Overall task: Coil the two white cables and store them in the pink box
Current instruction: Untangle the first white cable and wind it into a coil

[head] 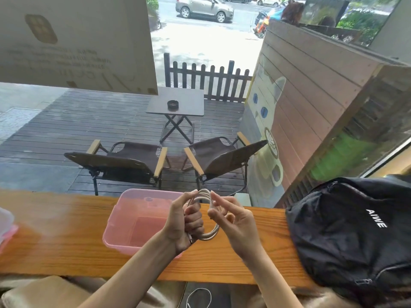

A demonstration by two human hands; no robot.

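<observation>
A white cable is wound in several loops, held above the wooden counter. My left hand is closed around the coil, with a plug end sticking out below its fingers. My right hand pinches the cable's free end near the top of the coil. The pink box stands open on the counter just left of my hands; its right corner is hidden behind my left wrist. A second white cable hangs loose below the counter, near my lap.
A black backpack lies on the wooden counter at the right. A clear lid on something pink sits at the left edge. Behind the glass are two folding chairs and a small table.
</observation>
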